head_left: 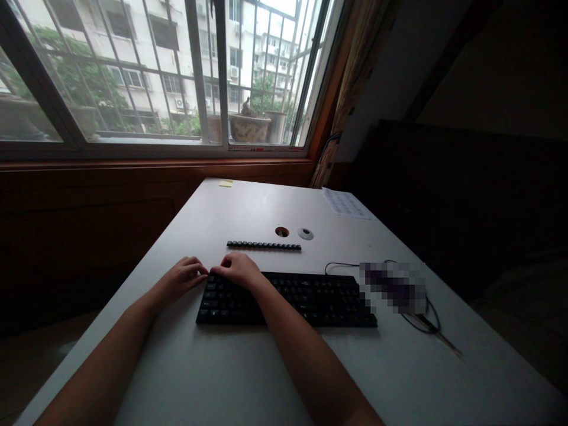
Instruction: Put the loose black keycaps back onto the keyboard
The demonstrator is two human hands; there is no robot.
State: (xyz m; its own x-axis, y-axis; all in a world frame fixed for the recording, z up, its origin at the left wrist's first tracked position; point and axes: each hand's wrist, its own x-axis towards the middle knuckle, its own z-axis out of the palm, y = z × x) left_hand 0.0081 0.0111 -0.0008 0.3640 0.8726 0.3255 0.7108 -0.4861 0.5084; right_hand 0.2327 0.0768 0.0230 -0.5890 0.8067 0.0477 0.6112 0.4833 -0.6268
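A black keyboard [310, 299] lies flat on the white table in front of me. At its far left corner, my left hand [181, 278] has its bent fingers against the edge, apparently steadying it. Over the upper left keys is my right hand [238, 270], its fingers curled in toward the corner. Whatever its fingertips pinch is too small or hidden to make out. Some keys on the left side are covered by the right hand and forearm. Just behind the keyboard, a row of black keycaps [264, 245] stands in a line.
The white table [199, 378] has a round hole [282, 232] with a grey cover [306, 234] beside it. A cable [432, 316] and a blurred-out purple item [393, 287] lie right of the keyboard. Papers [346, 203] and a yellow note [226, 183] are at the far edge, below a barred window.
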